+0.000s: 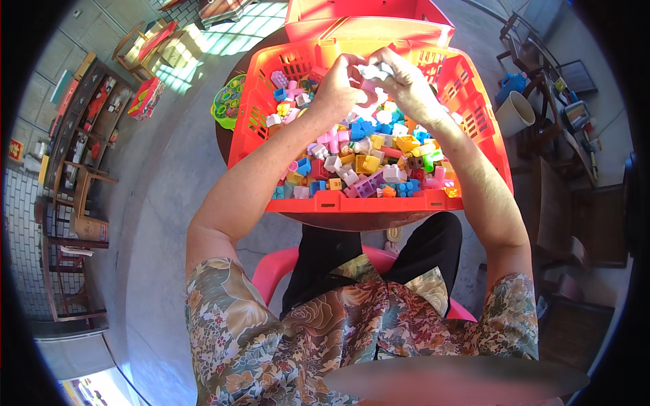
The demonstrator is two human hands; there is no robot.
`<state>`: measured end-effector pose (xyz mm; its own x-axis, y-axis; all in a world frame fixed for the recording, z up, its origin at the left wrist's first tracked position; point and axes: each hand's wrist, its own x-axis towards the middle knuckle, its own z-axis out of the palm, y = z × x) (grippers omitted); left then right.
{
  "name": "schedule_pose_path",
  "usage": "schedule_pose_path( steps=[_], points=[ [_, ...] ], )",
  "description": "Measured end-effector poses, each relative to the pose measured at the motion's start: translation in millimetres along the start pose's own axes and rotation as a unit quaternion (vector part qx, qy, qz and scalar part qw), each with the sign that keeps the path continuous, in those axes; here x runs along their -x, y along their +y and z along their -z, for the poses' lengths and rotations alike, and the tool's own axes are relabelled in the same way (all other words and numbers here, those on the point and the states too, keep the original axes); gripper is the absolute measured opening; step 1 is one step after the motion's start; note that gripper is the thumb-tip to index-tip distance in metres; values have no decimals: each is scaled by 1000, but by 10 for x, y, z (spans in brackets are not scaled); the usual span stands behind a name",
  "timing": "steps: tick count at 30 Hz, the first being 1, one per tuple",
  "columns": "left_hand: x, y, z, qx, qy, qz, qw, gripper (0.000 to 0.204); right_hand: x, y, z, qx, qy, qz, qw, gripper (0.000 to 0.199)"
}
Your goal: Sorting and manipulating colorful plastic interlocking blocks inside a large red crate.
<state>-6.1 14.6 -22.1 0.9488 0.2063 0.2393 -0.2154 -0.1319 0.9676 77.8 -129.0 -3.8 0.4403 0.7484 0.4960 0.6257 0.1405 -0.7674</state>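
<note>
A red plastic crate [352,201] sits on a round dark table in front of me, filled with several colourful toy building blocks [369,159]. My left hand [338,84] and my right hand [405,80] are raised together over the far half of the crate. Between their fingers they hold a small cluster of pink and white blocks [372,76]. Both hands touch this cluster, the left on its pink part, the right on its white part. My forearms reach over the crate's near rim.
A green toy tray [227,101] lies at the crate's left. A second red crate [365,20] stands behind. A white bucket [516,111] and cluttered furniture stand on the right, wooden shelves [81,135] on the left. I sit on a pink plastic chair [271,274].
</note>
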Motion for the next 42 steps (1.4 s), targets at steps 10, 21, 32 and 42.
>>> schedule_pose_path(
  steps=[10, 21, 32, 42],
  points=[
    [40, 53, -69, -21, -19, -37, 999, 43, -18, 62, 155, -132, 39, -125, 983, 34],
    [15, 184, -41, 329, -81, 82, 937, 39, -11, -58, 112, -152, 54, -80, 984, 17],
    [-45, 139, 68, 345, -118, 103, 926, 40, -5, 56, 119, -117, 1, -19, 993, 14],
    [43, 113, -72, 211, -60, 112, 969, 34, -12, 63, 137, 78, 88, -18, 993, 15]
  ],
)
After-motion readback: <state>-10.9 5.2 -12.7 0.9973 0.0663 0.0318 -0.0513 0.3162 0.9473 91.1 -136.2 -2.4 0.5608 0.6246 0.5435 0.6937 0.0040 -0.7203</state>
